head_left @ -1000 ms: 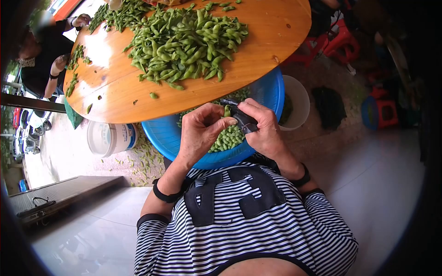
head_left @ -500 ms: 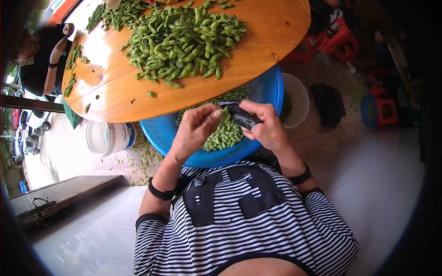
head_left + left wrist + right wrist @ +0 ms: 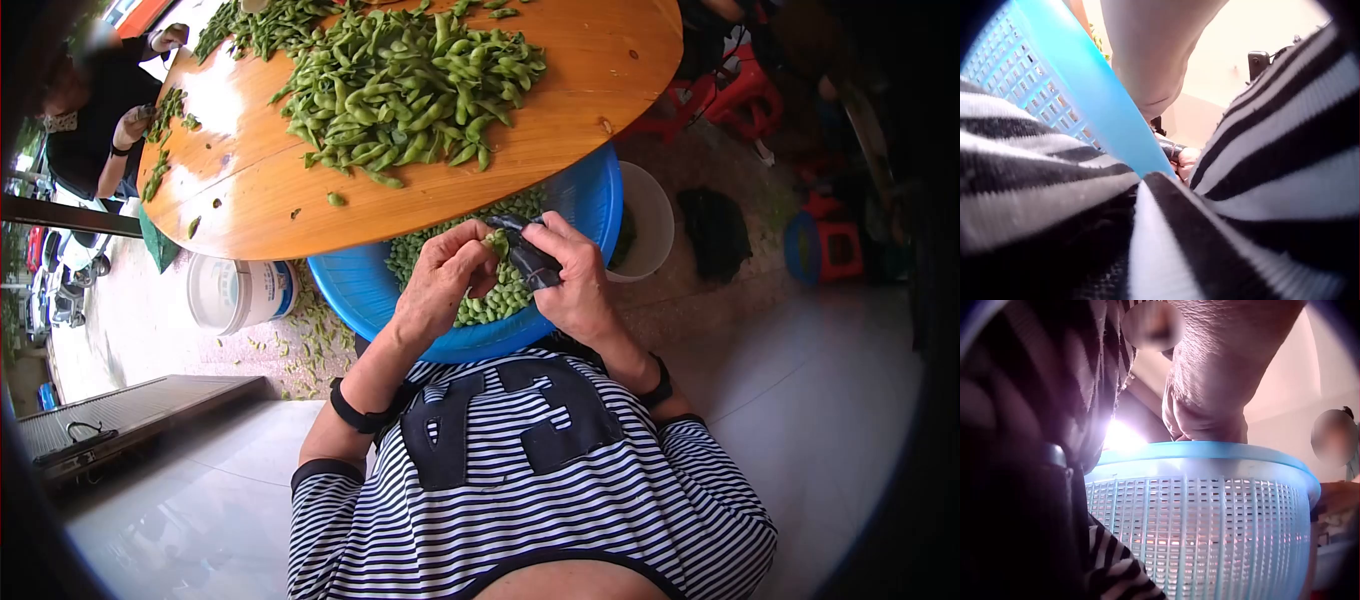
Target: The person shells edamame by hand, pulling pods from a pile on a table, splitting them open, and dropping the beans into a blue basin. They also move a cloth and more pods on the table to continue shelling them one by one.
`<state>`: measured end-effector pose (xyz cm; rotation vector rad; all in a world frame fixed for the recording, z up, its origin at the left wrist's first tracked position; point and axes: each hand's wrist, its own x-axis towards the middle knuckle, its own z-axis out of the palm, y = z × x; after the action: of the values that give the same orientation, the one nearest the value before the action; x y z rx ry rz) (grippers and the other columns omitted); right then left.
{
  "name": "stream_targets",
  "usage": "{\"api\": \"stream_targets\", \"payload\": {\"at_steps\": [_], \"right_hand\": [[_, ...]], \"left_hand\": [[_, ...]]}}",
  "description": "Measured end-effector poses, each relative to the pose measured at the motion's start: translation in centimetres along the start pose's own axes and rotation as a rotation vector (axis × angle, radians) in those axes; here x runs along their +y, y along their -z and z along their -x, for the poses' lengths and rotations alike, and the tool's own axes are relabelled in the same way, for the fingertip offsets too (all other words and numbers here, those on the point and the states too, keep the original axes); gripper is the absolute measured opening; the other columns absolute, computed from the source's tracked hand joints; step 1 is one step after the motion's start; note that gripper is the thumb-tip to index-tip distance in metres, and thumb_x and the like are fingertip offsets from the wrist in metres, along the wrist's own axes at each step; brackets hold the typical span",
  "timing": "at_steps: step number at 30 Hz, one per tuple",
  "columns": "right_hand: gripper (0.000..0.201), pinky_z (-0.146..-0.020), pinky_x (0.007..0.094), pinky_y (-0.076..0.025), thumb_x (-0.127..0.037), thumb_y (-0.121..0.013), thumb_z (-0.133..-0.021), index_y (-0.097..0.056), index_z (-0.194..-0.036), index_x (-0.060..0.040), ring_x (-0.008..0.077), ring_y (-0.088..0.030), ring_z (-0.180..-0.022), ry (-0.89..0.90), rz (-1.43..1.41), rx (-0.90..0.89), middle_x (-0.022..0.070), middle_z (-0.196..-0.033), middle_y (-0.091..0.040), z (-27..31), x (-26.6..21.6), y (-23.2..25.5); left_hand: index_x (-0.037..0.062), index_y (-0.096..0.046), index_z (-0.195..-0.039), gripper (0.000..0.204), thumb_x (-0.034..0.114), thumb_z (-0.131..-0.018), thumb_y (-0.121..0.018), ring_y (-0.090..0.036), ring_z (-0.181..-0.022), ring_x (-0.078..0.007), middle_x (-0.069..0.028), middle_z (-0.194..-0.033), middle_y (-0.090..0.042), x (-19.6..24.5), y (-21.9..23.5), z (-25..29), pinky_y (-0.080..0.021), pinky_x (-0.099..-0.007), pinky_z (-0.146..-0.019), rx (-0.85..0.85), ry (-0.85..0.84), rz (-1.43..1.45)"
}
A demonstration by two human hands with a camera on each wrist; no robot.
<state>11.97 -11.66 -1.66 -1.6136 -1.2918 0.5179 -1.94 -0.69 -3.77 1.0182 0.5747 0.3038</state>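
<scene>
Seen from the head view, with 12 at the top of a dial centred on the picture, both hands meet just above centre over the blue basket point(image 3: 350, 305). The left hand point(image 3: 445, 280) has its fingers curled in and pinches a green pod point(image 3: 497, 240) at its fingertips, on the 2 o'clock side of that hand. The right hand point(image 3: 580, 285) grips a dark piece point(image 3: 535, 265), which lies against the pod; its exact shape is hard to tell.

Below and around the hands, shelled beans point(image 3: 490, 303) lie in the basket. The left wrist and right wrist views show that its wall is an open lattice under a smooth rim. The wooden table point(image 3: 560, 120) juts over the basket's 12 o'clock side and carries a big heap of pods point(image 3: 400, 95) at 11 o'clock, with smaller bunches further toward 10.

A bucket point(image 3: 225, 295) stands at 9 o'clock, and scattered pods point(image 3: 315, 340) lie on the ground between it and the basket. A pale tub point(image 3: 648, 220) is just beside the basket at its 2 o'clock side, with a red stool point(image 3: 745, 95) beyond. At 10 o'clock another person point(image 3: 95, 120) in dark clothes reaches toward the table's edge.
</scene>
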Motion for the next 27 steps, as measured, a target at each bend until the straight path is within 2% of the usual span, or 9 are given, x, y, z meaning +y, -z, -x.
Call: {"api": "stream_targets", "payload": {"at_steps": [7, 11, 13, 14, 16, 21, 23, 24, 27], "right_hand": [[0.032, -0.063, 0.0251, -0.041, 0.012, -0.05, -0.071, -0.06, -0.101, 0.0068, 0.0151, -0.053, -0.072, -0.166, -0.296, -0.039, 0.0087, -0.081, -0.054, 0.0, 1.5, 0.2], [0.033, -0.065, 0.0197, -0.039, 0.013, -0.046, -0.069, -0.059, -0.099, 0.0104, 0.0079, -0.05, -0.077, -0.279, -0.474, -0.074, 0.0033, -0.084, -0.054, 0.0, 1.5, 0.9], [0.032, -0.063, 0.0219, -0.039, 0.013, -0.048, -0.069, -0.059, -0.098, 0.0091, 0.0113, -0.051, -0.073, -0.21, -0.379, -0.041, 0.0057, -0.081, -0.053, 0.0, 1.4, 0.8], [0.032, -0.063, 0.0219, -0.039, 0.013, -0.048, -0.069, -0.059, -0.098, 0.0091, 0.0113, -0.051, -0.073, -0.209, -0.379, -0.041, 0.0057, -0.081, -0.053, 0.0, 1.3, 0.7], [0.03, -0.061, 0.0248, -0.039, 0.013, -0.049, -0.069, -0.058, -0.097, 0.0075, 0.0165, -0.051, -0.07, -0.018, -0.152, 0.033, 0.0086, -0.078, -0.05, -0.1, 1.0, 0.6], [0.027, -0.06, 0.0262, -0.038, 0.012, -0.051, -0.07, -0.058, -0.095, 0.007, 0.0189, -0.049, -0.067, -0.004, -0.096, 0.052, 0.0099, -0.076, -0.047, 0.0, 0.2, 0.5], [0.026, -0.059, 0.0255, -0.038, 0.012, -0.051, -0.07, -0.058, -0.095, 0.0077, 0.0165, -0.048, -0.067, -0.012, -0.142, 0.037, 0.0082, -0.076, -0.047, 0.1, 0.6, 0.8], [0.024, -0.059, 0.0247, -0.037, 0.012, -0.051, -0.07, -0.057, -0.094, 0.0087, 0.0142, -0.047, -0.067, -0.102, -0.309, -0.018, 0.0062, -0.075, -0.046, 0.2, 1.0, 0.9], [0.022, -0.057, 0.0228, -0.036, 0.012, -0.051, -0.071, -0.056, -0.092, 0.0102, 0.0099, -0.044, -0.067, -0.204, -0.499, -0.068, 0.0023, -0.076, -0.045, 0.3, 1.2, 0.7]], "left_hand": [[0.0005, -0.058, -0.088, 0.014, 0.005, -0.085, -0.045, -0.045, -0.058, -0.0089, -0.001, -0.066, -0.049, 0.0, 0.3, 0.1, -0.037, -0.022, -0.055, -0.011, 0.052, 0.105], [-0.0065, -0.06, -0.113, 0.031, 0.002, -0.086, -0.048, -0.052, -0.067, -0.0106, -0.0025, -0.074, -0.053, -0.4, 1.2, 0.6, -0.045, -0.0251, -0.065, -0.016, -0.082, -0.321], [-0.0044, -0.061, -0.11, 0.024, 0.009, -0.09, -0.057, -0.052, -0.07, -0.0087, -0.0017, -0.076, -0.055, -0.3, 1.3, 0.4, -0.045, -0.0244, -0.067, 0.058, -0.391, -0.729], [-0.0044, -0.061, -0.11, 0.024, 0.009, -0.09, -0.057, -0.052, -0.07, -0.0087, -0.0017, -0.076, -0.055, -0.1, 1.1, 0.5, -0.045, -0.0244, -0.067, 0.059, -0.392, -0.729], [-0.0019, -0.064, -0.104, 0.022, 0.017, -0.091, -0.062, -0.052, -0.071, -0.008, -0.0003, -0.078, -0.057, 0.6, 0.1, 0.8, -0.045, -0.0245, -0.066, 0.104, -0.174, -0.333], [-0.0013, -0.063, -0.095, 0.015, 0.012, -0.09, -0.064, -0.052, -0.067, -0.0109, -0.0009, -0.077, -0.059, 0.3, -0.6, 0.1, -0.045, -0.0259, -0.063, 0.071, -0.175, -0.239], [-0.0001, -0.064, -0.093, 0.01, 0.006, -0.085, -0.065, -0.054, -0.064, -0.0166, -0.0063, -0.073, -0.058, -0.1, 0.0, -0.2, -0.044, -0.0269, -0.061, 0.158, -0.477, -0.729], [0.0011, -0.062, -0.091, 0.013, -0.002, -0.079, -0.063, -0.056, -0.066, -0.0251, -0.011, -0.073, -0.055, 1.0, -0.8, 0.2, -0.045, -0.0312, -0.06, 0.188, -0.669, -0.917], [0.0015, -0.059, -0.089, 0.016, -0.007, -0.076, -0.061, -0.057, -0.068, -0.0294, -0.0112, -0.074, -0.054, 0.2, -0.4, 0.0, -0.047, -0.036, -0.061, 0.232, -0.829, -1.147]]}}
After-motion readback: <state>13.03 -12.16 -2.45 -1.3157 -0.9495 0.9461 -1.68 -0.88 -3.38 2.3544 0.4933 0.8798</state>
